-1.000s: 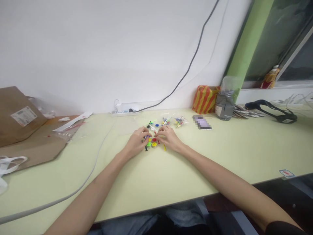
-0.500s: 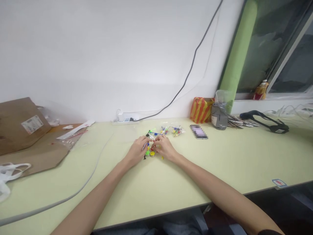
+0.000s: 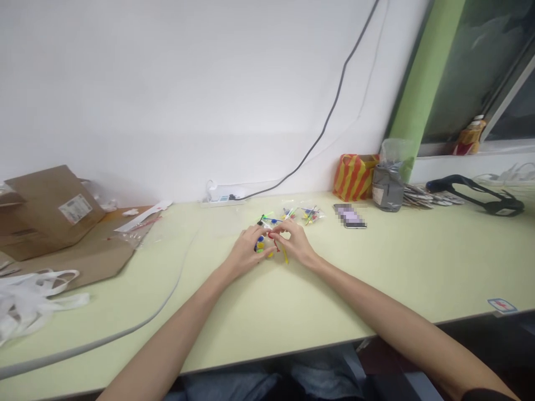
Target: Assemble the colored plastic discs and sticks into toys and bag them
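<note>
Close to my left hand point(image 3: 247, 248), small round plastic pieces lie on the table, among them a yellow disc point(image 3: 261, 245) and a blue disc point(image 3: 260, 239). Its fingers arch over them with the thumb spread apart, and its index fingertip is near or touching a small red plastic piece point(image 3: 271, 235). My right hand point(image 3: 295, 241) pinches that red piece between thumb and fingers. Below its fingertips are a thin red stick-like piece point(image 3: 277, 246) and a yellow one point(image 3: 286, 255). Parts of the small pieces are hidden behind my fingers.
Clear bags of coloured pieces point(image 3: 311, 215) lie beyond my hands, left of a phone point(image 3: 350, 216). A striped bag point(image 3: 354, 177), a grey pouch point(image 3: 387, 188) and a black headset-like frame point(image 3: 476, 195) stand farther right. Cardboard point(image 3: 54, 214) and a grey cable point(image 3: 154, 312) are on the left.
The view has shifted left, so things appear farther right. My left thumb has spread away from its fingers, and my right fingers have closed on the red piece.
</note>
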The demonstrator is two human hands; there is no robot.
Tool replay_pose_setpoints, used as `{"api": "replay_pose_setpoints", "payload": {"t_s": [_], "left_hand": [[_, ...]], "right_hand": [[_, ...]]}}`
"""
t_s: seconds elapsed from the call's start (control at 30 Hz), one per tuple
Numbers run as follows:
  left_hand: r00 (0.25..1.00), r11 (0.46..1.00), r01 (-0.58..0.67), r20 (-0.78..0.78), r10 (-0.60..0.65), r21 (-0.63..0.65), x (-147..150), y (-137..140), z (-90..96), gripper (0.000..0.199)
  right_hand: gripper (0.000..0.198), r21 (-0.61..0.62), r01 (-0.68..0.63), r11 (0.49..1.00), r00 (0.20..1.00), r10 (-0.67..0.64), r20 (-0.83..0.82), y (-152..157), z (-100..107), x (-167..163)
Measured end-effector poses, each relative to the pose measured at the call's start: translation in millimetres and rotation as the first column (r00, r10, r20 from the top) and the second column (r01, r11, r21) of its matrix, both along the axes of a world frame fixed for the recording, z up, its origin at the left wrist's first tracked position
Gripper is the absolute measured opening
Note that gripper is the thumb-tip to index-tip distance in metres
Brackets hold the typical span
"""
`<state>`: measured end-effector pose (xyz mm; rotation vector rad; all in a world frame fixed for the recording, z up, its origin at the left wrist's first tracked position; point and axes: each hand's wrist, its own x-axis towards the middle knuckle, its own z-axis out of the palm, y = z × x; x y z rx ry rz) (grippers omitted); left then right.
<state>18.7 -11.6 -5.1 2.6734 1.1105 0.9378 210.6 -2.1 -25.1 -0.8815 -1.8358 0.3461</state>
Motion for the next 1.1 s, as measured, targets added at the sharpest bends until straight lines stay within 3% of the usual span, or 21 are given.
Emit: {"api": "replay_pose_setpoints", "payload": {"t_s": [0.23,0.47,0.6,0.77,1.1], "left_hand": [[0.996,0.996,-0.075,0.061,0.072,0.049,-0.7,5.9,-3.3,0.015],[0.986,0.99,-0.14,0.089,0.138,0.021,-1.9,9.3,-6.5,0.011],[0.99,0.991,-0.122,0.082,0.118,0.051,-1.7,10.3,-6.4,0.01],[0.991,0.994,-0.091,0.107,0.083,0.067,-1.3,11.1,-6.1,0.012],[0.985,0.991,-0.131,0.118,0.129,0.008,-2.2,10.7,-6.0,0.013]], "right_hand": [[0.018,-0.09,-0.002,0.996,1.0,0.001,-0.02,4.5,-2.5,1.8],[0.01,-0.079,0.155,0.985,0.935,-0.12,0.334,18.7,-14.9,8.1],[0.011,-0.076,0.252,0.965,0.876,-0.195,0.44,21.3,-14.1,-1.3],[0.011,-0.104,0.237,0.966,0.886,-0.171,0.431,18.7,-10.3,-6.8],[0.013,-0.114,0.233,0.966,0.881,-0.16,0.445,15.2,-11.9,-9.4]]}}
